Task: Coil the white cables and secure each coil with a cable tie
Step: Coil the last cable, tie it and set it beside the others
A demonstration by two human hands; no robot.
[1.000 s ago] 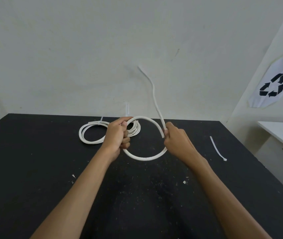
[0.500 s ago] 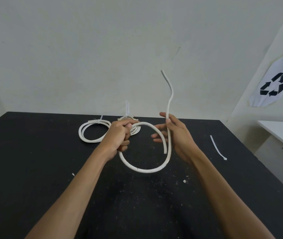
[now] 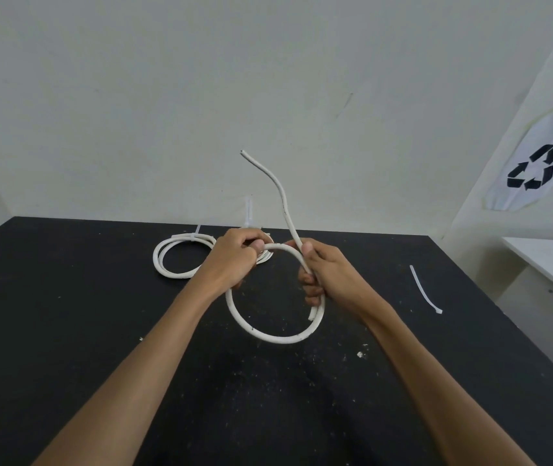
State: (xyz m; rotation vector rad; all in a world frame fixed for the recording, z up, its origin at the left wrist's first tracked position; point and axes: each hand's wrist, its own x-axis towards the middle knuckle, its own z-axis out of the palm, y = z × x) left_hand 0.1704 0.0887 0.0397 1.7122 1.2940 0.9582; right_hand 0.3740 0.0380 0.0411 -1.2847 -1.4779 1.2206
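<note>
Far left on the black tabletop (image 3: 66, 331) I see a finished coil (image 3: 174, 260), already cinched with a tie at its far edge and laid out of the way. A second bundle sits just behind my left hand, mostly hidden; I cannot tell if it is tied.

Left hand (image 3: 234, 260): grip clenched on the top of the white cable (image 3: 268, 336), fingers curled round it, pinning the start of the loop so it cannot spring open.

The cable hangs as one round loop between both hands, held above the tabletop, its short cut end lying beside the loop at lower right.

Right hand (image 3: 325, 274): grip wrapped round the loop's right side where two strands run together, thumb up against the free tail, which rises up and left toward the wall. I judge this hold steers the tail into the next turn.

Right of that, a loose cable tie (image 3: 423, 290) lies well apart, within reach for securing.
</note>
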